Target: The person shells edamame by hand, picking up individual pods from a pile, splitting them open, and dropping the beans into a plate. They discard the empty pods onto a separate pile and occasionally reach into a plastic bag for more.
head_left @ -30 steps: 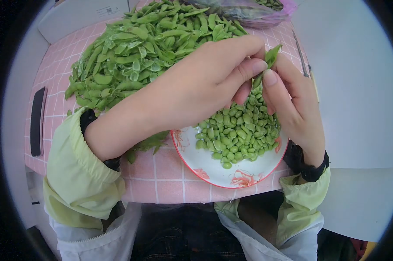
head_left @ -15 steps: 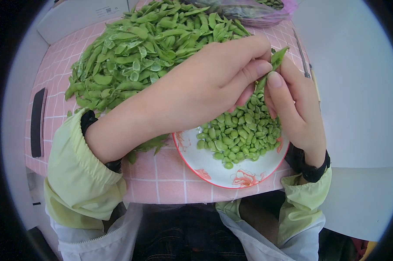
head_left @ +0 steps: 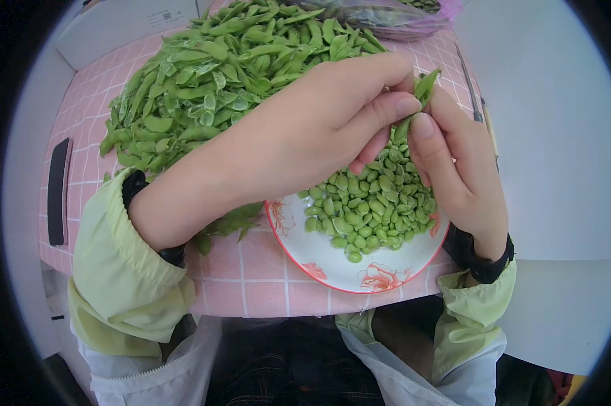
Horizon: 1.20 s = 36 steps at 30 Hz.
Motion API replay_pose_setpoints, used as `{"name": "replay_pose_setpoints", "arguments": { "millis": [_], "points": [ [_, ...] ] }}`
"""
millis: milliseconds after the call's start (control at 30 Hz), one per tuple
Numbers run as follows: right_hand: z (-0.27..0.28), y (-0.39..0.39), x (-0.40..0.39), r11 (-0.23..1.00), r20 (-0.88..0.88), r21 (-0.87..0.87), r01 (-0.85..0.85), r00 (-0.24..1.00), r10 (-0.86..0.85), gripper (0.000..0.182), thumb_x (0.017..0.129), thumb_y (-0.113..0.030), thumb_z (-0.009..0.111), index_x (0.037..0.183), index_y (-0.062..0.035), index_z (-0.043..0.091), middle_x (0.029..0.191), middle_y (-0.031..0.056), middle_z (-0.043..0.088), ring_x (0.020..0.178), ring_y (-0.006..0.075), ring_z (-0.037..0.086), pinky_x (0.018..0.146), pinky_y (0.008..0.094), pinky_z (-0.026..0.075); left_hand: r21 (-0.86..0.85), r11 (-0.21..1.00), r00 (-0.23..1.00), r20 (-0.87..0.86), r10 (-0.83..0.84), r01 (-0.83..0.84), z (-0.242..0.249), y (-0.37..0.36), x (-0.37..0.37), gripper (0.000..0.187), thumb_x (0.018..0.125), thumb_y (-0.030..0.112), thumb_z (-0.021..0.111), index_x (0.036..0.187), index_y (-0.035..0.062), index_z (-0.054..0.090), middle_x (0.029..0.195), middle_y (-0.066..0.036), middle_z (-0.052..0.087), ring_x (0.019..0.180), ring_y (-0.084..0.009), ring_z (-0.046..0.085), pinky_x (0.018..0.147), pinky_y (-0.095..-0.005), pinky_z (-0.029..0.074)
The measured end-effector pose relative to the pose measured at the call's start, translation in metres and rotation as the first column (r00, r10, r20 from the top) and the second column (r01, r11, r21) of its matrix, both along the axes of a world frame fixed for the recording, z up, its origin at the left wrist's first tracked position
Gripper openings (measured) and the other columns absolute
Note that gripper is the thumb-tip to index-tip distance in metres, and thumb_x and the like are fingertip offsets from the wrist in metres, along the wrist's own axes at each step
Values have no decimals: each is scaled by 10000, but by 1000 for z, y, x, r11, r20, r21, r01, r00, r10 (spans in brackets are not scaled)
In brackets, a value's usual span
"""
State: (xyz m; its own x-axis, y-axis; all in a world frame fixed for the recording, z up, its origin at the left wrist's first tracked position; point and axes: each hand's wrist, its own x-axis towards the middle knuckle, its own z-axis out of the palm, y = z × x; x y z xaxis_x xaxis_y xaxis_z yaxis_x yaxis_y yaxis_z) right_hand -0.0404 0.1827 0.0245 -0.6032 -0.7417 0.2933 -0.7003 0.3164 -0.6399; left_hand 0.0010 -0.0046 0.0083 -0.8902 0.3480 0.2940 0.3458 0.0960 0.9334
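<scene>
A green edamame pod (head_left: 425, 86) is pinched between my two hands, above the far right side of the plate. My left hand (head_left: 359, 108) is closed on it from the left with thumb and fingers. From the right, my right hand (head_left: 454, 145) grips the same pod, thumb on the near side. Beneath my hands, a white plate (head_left: 332, 274) with a red rim and orange flowers carries a heap of shelled green beans (head_left: 370, 210). Left of the plate, partly behind my left forearm, lies a big pile of edamame pods (head_left: 204, 81), some of them split and pale.
A pink checked tablecloth (head_left: 231, 284) covers the table. A dark flat bar (head_left: 59, 193) lies at its left edge. At the back are a white box (head_left: 129, 27) and a purple plastic bag (head_left: 380, 20). Thin sticks (head_left: 469, 81) lie along the right edge.
Both hands have shifted slightly left with the pod between them. The plate, the beans and the pile look the same.
</scene>
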Motion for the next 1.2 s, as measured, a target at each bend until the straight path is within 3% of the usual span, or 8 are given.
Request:
{"name": "replay_pose_setpoints", "arguments": {
  "millis": [67,133,233,733,1033,1133,1200],
  "points": [
    [4,0,1,999,-3,28,19,1000,-19,183,963,-167,417,993,-6,499,586,37,445,512,151,424,475,274,324,-11,1000,1000,11,1,-1,0,1,1,163,1008,214,399,936,74,443,644,38,430,553,-31,436,496,-181,358],
    [7,-3,3,998,-39,44,52,998,-51,152,912,-158,484,858,-17,466,594,179,492,550,368,507,508,411,364,-15,1000,1000,24,12,-11,-1,2,3,166,1007,224,399,964,73,451,649,37,436,561,-31,443,503,-185,363],
    [6,-4,3,999,-108,-9,44,993,-44,150,905,-146,486,832,-18,464,565,163,477,506,348,488,486,400,355,-4,1000,998,56,24,-24,0,5,6,183,1007,240,392,1012,70,461,657,33,444,573,-35,454,515,-191,372],
    [7,-6,7,997,117,-39,73,991,-68,142,881,-122,503,801,-17,451,573,120,409,485,213,397,476,327,334,-34,998,998,-27,58,-59,-6,8,9,175,1010,215,359,966,57,419,716,3,390,609,-70,396,535,-220,354],
    [7,-6,7,998,87,4,62,994,-62,133,858,-113,510,791,-18,446,588,152,434,498,287,430,491,357,359,-238,965,974,-222,53,-106,-6,2,6,177,992,179,359,953,18,423,758,-79,431,672,-177,437,645,-310,389],
    [3,-2,3,998,-151,57,-12,988,21,87,911,-78,437,881,-7,478,636,36,414,569,112,370,524,249,336,-246,965,977,-210,39,-91,-6,2,6,168,986,162,364,960,8,427,783,-100,443,712,-208,449,682,-333,386],
    [6,-2,10,997,-135,74,36,991,-26,67,890,-61,444,866,-3,465,655,61,402,596,142,364,551,267,346,-253,965,985,-172,31,-74,-3,2,8,163,982,152,370,974,1,430,801,-108,452,735,-221,455,698,-342,386]
  ]
}}
